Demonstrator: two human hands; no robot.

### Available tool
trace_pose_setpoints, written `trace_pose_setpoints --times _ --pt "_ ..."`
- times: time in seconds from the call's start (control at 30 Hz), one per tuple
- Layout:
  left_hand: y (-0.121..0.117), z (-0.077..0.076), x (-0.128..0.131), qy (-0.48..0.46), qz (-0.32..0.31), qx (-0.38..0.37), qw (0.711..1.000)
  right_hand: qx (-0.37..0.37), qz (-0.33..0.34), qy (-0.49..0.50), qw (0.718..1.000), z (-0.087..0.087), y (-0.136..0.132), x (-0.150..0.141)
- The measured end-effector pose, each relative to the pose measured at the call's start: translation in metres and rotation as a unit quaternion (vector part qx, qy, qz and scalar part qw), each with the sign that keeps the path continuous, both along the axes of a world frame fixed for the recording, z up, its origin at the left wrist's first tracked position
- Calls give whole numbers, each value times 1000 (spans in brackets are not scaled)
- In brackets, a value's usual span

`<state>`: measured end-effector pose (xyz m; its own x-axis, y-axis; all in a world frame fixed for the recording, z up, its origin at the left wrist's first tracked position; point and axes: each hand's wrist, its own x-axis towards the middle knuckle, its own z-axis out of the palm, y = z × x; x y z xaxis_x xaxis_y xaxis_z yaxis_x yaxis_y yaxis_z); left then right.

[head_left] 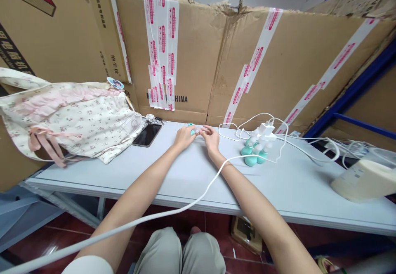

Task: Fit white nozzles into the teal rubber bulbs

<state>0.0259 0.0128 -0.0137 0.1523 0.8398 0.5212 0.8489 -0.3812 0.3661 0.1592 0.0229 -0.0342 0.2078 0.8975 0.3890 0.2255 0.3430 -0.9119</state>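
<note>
Over the back middle of the grey table, my left hand (185, 137) is closed around a small teal piece (193, 132) with a translucent end. The fingers of my right hand (211, 138) are pinched at that translucent end, from the right. Most of the piece is covered by my fingers. A teal ring-like part (190, 124) shows just above my left hand; whether it belongs to the same piece, I cannot tell. To the right of my right hand stands a cluster of several teal bulbs (251, 160) with translucent tips.
A black phone (147, 135) and a floral cloth bag (83, 117) lie on the left. A white charger (266, 130) with looping cables sits behind the bulbs. One white cable (173, 212) crosses above my forearms. A cream container (361, 179) stands far right; cardboard (192, 59) walls the back.
</note>
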Motion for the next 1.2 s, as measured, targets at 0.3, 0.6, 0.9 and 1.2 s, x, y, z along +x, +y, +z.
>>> trace_pose_setpoints --times 0.3,0.6,0.9,1.2 --pt "-3 3 1 -12 6 4 1000 89 -31 -110 989 12 -17 0" --pt "-4 4 3 20 1 40 999 38 -24 7 999 20 -15 1" --pt "-5 6 2 46 -10 59 997 66 -25 38 997 23 -18 0" --pt "-8 8 4 50 -8 94 994 79 -17 49 996 25 -17 2"
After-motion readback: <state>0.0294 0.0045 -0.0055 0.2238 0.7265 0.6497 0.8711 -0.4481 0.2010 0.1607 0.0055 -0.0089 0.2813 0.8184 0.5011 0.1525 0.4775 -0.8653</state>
